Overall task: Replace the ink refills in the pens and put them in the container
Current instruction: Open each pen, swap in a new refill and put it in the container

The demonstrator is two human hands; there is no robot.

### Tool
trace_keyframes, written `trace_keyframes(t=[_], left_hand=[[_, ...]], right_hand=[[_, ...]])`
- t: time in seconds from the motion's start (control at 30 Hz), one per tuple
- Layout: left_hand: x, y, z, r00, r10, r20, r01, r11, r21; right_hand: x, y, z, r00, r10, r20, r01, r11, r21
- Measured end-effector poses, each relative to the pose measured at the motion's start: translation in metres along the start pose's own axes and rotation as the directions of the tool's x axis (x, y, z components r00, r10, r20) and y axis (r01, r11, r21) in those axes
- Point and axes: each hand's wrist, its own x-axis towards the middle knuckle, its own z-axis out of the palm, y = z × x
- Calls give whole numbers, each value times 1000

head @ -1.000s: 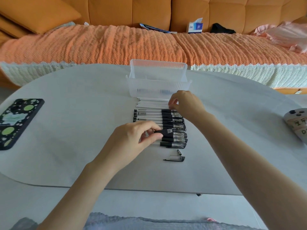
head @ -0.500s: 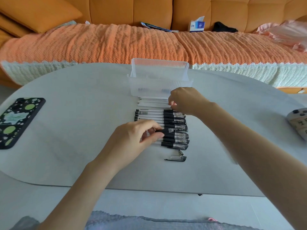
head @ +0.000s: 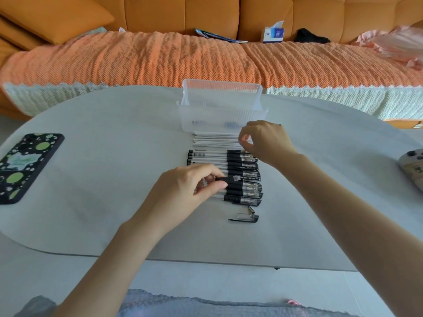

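- Head view, centre: left hand (head: 190, 191) pinches an uncapped black plastic pen (head: 231, 178); right hand (head: 266, 140) pinches a thin white refill (head: 215, 140) just below the clear plastic container (head: 222, 110).
- Likely refill-swapping; the next move needs the refill threaded into the barrel.

The left hand (head: 185, 193) covers the barrels of the middle pens (head: 247, 160). The right hand (head: 265, 143) hides the right ends of the refills (head: 215, 140). Contents of the container (head: 219, 115) are indistinct through its ribbed wall.
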Motion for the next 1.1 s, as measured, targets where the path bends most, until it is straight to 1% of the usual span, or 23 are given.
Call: trace_keyframes(t=[0.07, 0.1, 0.13, 0.17, 0.23, 0.27, 0.33, 0.37, 0.47, 0.53, 0.67, 0.73, 0.93, 1.03, 1.1], left_hand=[[0, -1, -1, 1000, -1, -9, 1, 1000, 4], [-1, -2, -2, 1000, -5, -15, 5, 1000, 3], [0, -3, -2, 1000, -9, -20, 9, 1000, 2], [0, -4, -4, 1000, -14, -26, 14, 1000, 0], [0, -4, -6, 999, -31, -43, 30, 1000, -8], [0, -5, -7, 998, -43, -54, 42, 999, -13], [0, -5, -10, 995, -62, -79, 61, 998, -14], [0, -5, -10, 994, -68, -90, 67, 998, -14], [-1, -4, -13, 988, -98, -117, 91, 994, -62], [0, -5, -16, 985, -130, -118, 114, 985, -130], [3, -11, -18, 977, -182, -106, 149, 953, -264], [3, -11, -18, 976, -192, -106, 150, 937, -317], [3, -8, -17, 977, -194, -86, 150, 920, -363], [3, -7, -17, 978, -190, -82, 147, 916, -372], [3, -6, -16, 979, -188, -83, 144, 915, -377]], right_hand=[[-7, 0, -4, 996, 63, -67, -55, 992, 114], [-11, -1, -8, 991, 110, -79, -91, 972, 215], [-16, -4, -14, 983, 167, -74, -133, 931, 340], [-23, -5, -21, 973, 222, -57, -169, 864, 474], [-37, -10, -35, 950, 311, -22, -206, 679, 705], [-45, -13, -41, 936, 351, -3, -216, 583, 783], [-61, -17, -50, 908, 416, 53, -244, 422, 873], [-69, -18, -53, 897, 433, 87, -263, 367, 892], [-86, -18, -55, 886, 444, 136, -281, 280, 918], [-92, -16, -57, 877, 465, 124, -237, 194, 952], [-96, -15, -61, 840, 526, 131, -121, -54, 991], [-94, -18, -61, 830, 541, 138, -79, -132, 988], [-88, -28, -53, 824, 540, 173, -57, -225, 973], [-87, -30, -50, 828, 534, 170, -69, -204, 977], [-87, -29, -50, 826, 537, 171, -63, -214, 975]])
